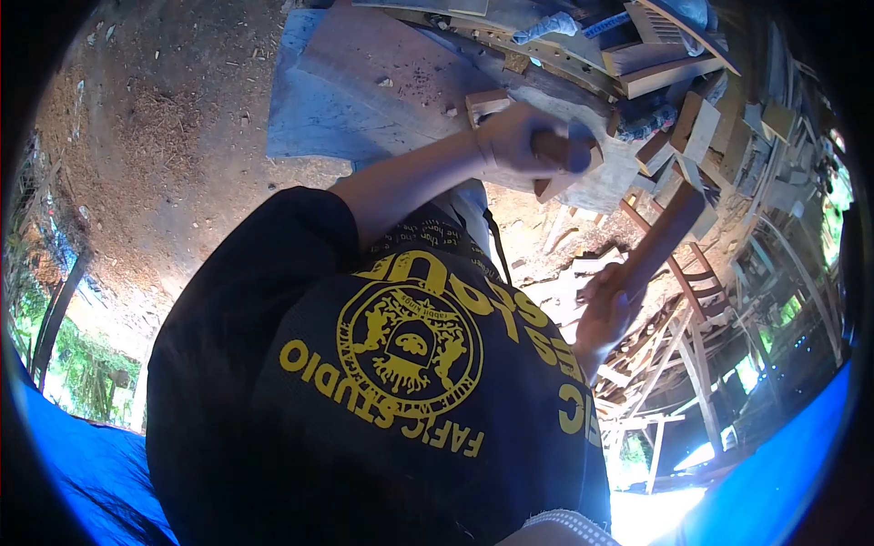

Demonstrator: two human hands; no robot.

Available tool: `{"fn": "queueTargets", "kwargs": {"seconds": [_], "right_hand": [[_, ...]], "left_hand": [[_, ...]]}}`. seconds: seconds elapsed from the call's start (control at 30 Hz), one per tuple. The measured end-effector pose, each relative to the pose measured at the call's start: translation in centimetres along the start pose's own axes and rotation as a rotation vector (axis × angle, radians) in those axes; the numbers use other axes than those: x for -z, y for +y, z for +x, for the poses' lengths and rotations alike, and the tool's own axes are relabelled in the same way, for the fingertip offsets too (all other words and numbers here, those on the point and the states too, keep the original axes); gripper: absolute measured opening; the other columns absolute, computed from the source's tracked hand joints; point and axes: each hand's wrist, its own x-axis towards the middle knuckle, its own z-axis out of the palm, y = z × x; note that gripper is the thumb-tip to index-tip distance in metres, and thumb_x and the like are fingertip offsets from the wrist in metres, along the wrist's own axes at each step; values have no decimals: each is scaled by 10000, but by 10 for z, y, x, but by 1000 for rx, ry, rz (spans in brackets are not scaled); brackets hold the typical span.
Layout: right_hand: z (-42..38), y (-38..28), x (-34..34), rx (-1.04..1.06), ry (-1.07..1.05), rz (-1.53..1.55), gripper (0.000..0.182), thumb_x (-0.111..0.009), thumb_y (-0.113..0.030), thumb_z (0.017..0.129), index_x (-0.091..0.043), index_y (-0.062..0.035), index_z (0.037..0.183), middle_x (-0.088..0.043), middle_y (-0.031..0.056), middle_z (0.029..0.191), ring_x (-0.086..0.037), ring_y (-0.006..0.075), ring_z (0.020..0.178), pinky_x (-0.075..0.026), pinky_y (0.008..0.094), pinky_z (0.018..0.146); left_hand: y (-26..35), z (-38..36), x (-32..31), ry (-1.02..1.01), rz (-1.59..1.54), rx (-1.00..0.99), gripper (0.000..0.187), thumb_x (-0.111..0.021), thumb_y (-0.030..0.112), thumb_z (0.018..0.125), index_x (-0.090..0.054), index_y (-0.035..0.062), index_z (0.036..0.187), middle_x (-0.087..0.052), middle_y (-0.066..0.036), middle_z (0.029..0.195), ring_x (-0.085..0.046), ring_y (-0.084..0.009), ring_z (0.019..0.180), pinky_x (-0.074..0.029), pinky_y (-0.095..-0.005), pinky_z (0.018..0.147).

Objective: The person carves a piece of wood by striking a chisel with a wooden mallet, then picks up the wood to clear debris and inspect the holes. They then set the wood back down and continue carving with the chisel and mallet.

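My left hand (521, 138) reaches across in front of my chest, closed around a short brown wooden piece (557, 148). Motion smears that piece, and I cannot tell its exact kind. Close under it is a lighter wooden edge (552, 187), over a grey work surface (596, 182). Lower on the right, my right hand (608, 314) grips the near end of a long, dark brown wooden bar (672, 227). The bar slants up to the right, its far end overlapping some pale wood blocks (696, 127).
A wide board (382, 59) with chips on it lies on a bluish sheet (291, 118) at upper left. Wood offcuts (669, 73) and a crumpled cloth (546, 27) crowd the upper right. A ladder-like wooden frame (701, 278) and scrap wood (655, 355) stand right. Shavings (164, 123) cover the ground.
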Motion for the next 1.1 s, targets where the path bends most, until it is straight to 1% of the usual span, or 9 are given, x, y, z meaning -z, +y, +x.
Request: {"fn": "queueTargets", "kwargs": {"seconds": [0.3,0.37,0.5,0.6,0.63,0.67,0.87,0.9,1.1], "right_hand": [[25,-83,-22,374,81,-73,759,-653,-368,735,-351,73,1274,-480,88,782,-450,130,630,-328,239,474],[25,-81,-15,344,30,-90,759,-656,-354,735,-348,74,1280,-495,100,820,-458,129,642,-330,233,478],[25,-64,-1,222,-111,-94,783,-669,-321,733,-328,82,1312,-528,126,967,-515,115,725,-384,205,510],[22,-51,-8,262,17,-146,680,-558,-341,792,-344,44,1309,-501,138,829,-408,136,585,-340,226,497],[20,-51,-3,188,-1,-84,816,-672,-352,734,-323,101,1316,-528,98,1040,-567,105,878,-462,169,600],[19,-53,-9,187,0,-85,816,-672,-352,734,-323,101,1316,-528,98,1040,-567,105,878,-462,169,600],[38,-97,-54,281,-69,-169,841,-706,-441,724,-386,143,1238,-510,33,706,-404,47,520,-267,178,447],[40,-103,-54,357,-124,-268,573,-577,-350,783,-446,59,1163,-506,110,764,-409,102,524,-289,209,437],[65,-93,-89,648,-23,-400,649,-662,-294,775,-383,60,1243,-549,135,823,-487,129,566,-362,217,477]], "left_hand": [[-24,27,28,145,-159,120,73,-633,46,753,-585,32,807,-547,6,676,-511,-72,591,-426,-244,540],[-13,30,33,156,-350,303,56,-586,-2,760,-542,30,773,-503,-5,618,-454,-79,499,-362,-249,465],[-23,39,39,188,-536,239,85,-646,66,717,-569,33,734,-530,0,591,-485,-74,485,-381,-254,449],[-23,39,39,168,-577,225,69,-624,36,726,-557,44,713,-515,11,591,-481,-69,500,-374,-252,459],[-23,37,39,157,-522,229,72,-632,43,722,-560,42,717,-521,11,601,-485,-68,523,-383,-254,482],[-22,36,38,146,-469,232,77,-639,49,718,-563,39,722,-526,12,611,-489,-67,546,-393,-255,506],[-25,28,38,154,-341,221,102,-664,83,697,-580,41,739,-548,13,641,-492,-75,603,-415,-275,574],[-23,27,36,155,-345,217,102,-664,83,697,-580,41,739,-548,13,641,-492,-75,603,-415,-275,574],[-36,23,31,177,-171,135,201,-682,126,676,-611,12,825,-590,-13,705,-535,-87,666,-464,-293,614]]}}
